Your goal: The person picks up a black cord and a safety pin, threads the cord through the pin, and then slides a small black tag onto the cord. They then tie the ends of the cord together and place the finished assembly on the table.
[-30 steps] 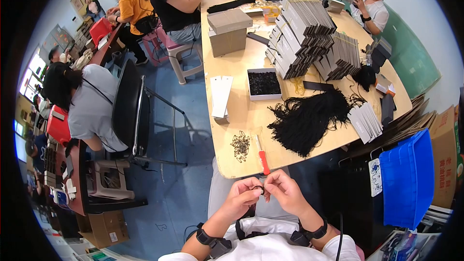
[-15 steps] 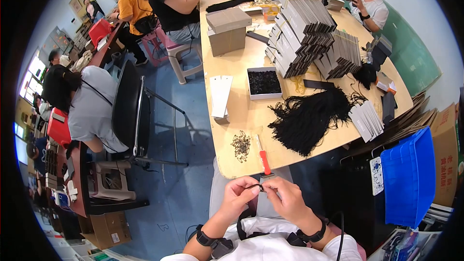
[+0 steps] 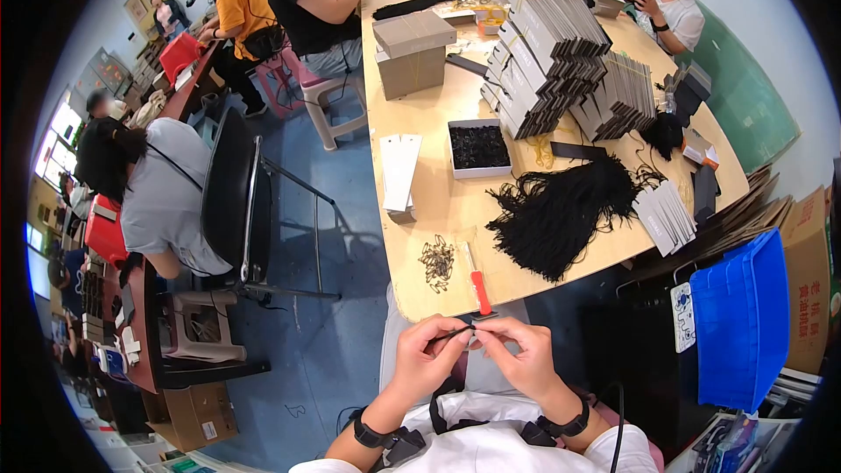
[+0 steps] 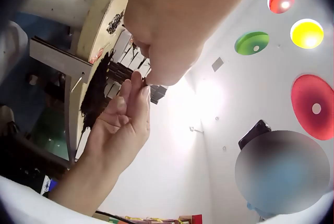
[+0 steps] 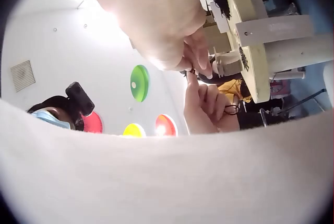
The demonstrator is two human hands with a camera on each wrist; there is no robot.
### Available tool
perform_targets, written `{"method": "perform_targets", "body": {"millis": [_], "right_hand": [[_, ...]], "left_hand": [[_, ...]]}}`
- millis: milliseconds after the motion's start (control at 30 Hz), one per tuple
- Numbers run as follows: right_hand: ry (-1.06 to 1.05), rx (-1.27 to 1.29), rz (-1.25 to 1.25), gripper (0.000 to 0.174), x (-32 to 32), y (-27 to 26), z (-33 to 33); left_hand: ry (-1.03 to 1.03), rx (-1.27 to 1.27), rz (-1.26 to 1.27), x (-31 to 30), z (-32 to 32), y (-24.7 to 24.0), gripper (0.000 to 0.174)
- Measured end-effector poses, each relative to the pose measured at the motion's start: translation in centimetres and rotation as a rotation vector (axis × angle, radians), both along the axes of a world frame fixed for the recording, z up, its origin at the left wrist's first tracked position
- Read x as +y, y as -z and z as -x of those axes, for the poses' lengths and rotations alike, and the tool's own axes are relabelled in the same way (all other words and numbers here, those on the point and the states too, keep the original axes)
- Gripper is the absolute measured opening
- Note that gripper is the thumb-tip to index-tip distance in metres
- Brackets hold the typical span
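Both hands meet in front of the lap, just short of the table's near edge. My left hand [image 3: 426,357] pinches a thin black cord [image 3: 449,334] between thumb and forefinger. Thumb and forefinger of my right hand [image 3: 522,352] pinch the same cord at its end, fingertips right at those of the left. In the right wrist view a small black loop [image 5: 232,110] of cord sticks out by the left hand's curled fingers. The fingertips hide most of the pinched part. Beyond the hands lies a red-handled tool [image 3: 479,292], its flat grey end at the table edge.
On the table [image 3: 420,302] lie a pile of small metal-looking pieces [image 3: 436,264], a bundle of black cords [image 3: 561,223], white cards [image 3: 399,175], a box of black bits [image 3: 479,151] and stacked grey cards [image 3: 543,61]. A blue bin [image 3: 740,324] stands at right.
The right hand has turned, and its thumb and forefinger now meet the left fingertips on the cord. The cord, bent into a small curve earlier, now lies straighter between the hands.
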State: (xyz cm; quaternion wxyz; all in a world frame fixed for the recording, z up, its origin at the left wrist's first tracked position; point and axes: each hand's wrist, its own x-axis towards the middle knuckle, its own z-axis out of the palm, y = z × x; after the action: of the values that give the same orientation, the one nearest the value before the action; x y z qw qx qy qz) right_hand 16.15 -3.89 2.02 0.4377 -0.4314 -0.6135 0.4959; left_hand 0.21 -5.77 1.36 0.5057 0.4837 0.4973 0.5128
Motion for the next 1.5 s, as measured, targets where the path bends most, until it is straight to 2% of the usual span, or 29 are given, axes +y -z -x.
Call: {"method": "perform_targets", "body": {"millis": [133, 233, 367, 533, 667, 733, 767, 833, 867, 933, 967, 1033, 1133, 1167, 1333, 1500], "right_hand": [[0.06, -0.073, -0.07, 0.009, -0.2, -0.1, 0.2], [0.061, -0.077, -0.07, 0.006, -0.3, 0.2, 0.2], [0.05, -0.047, 0.004, 0.006, -0.4, 0.6, 0.2], [-0.081, 0.072, 0.149, 0.01, -0.1, 1.3, -0.2], [-0.152, 0.013, 0.134, 0.009, 0.3, 1.1, -0.8], [-0.193, -0.046, 0.129, 0.01, 0.4, 0.9, -1.0], [-0.192, -0.046, 0.129, 0.01, 0.5, 0.9, -1.1], [-0.238, -0.102, 0.105, 0.01, 0.8, 0.7, -1.3], [-0.238, -0.102, 0.107, 0.01, 0.9, 0.5, -1.5], [-0.275, -0.141, 0.109, 0.009, 1.1, -0.1, -1.9], [-0.277, -0.141, 0.109, 0.009, 1.2, -0.5, -2.0], [-0.29, -0.185, 0.045, 0.009, 1.3, -1.0, -2.2], [-0.243, -0.264, -0.067, 0.009, 1.0, -1.2, -2.2], [-0.243, -0.264, -0.066, 0.009, 0.9, -1.3, -2.2], [-0.086, -0.485, -0.487, 0.01, 0.5, -1.4, -1.5], [-0.045, -0.468, -0.556, 0.012, 0.2, -0.8, -1.0]], "left_hand": [[-0.098, 0.178, -0.077, -0.4, -0.6, 0.3, 0.009], [-0.088, 0.305, -0.095, -0.4, -0.6, -1.0, 0.009], [-0.082, 0.321, -0.052, -0.5, -0.5, -1.2, 0.009], [-0.017, 0.345, 0.011, -0.6, -0.2, -1.5, 0.009], [-0.025, 0.305, 0.019, -0.7, -0.3, -1.6, 0.008], [0.022, 0.471, -0.121, -0.6, -0.1, -1.5, 0.009], [0.023, 0.47, -0.12, -0.6, 0.0, -1.4, 0.009], [0.064, 0.244, 0.07, -0.8, 0.2, -1.0, 0.01], [0.064, 0.244, 0.071, -0.8, 0.3, -0.7, 0.01], [0.128, -0.274, 0.362, -0.3, 0.5, -0.5, 0.01], [0.127, -0.273, 0.362, -0.2, 0.7, -0.6, 0.01], [0.245, -0.424, 0.567, 0.3, 1.3, -1.3, 0.011], [0.329, -0.562, 0.663, 0.3, 2.1, -0.5, 0.015], [0.329, -0.561, 0.663, 0.3, 2.1, -0.4, 0.015], [0.332, -0.731, 0.73, 0.2, 2.2, 0.0, 0.014], [0.305, -0.815, 0.745, 0.1, 2.2, 0.2, 0.013]]}}
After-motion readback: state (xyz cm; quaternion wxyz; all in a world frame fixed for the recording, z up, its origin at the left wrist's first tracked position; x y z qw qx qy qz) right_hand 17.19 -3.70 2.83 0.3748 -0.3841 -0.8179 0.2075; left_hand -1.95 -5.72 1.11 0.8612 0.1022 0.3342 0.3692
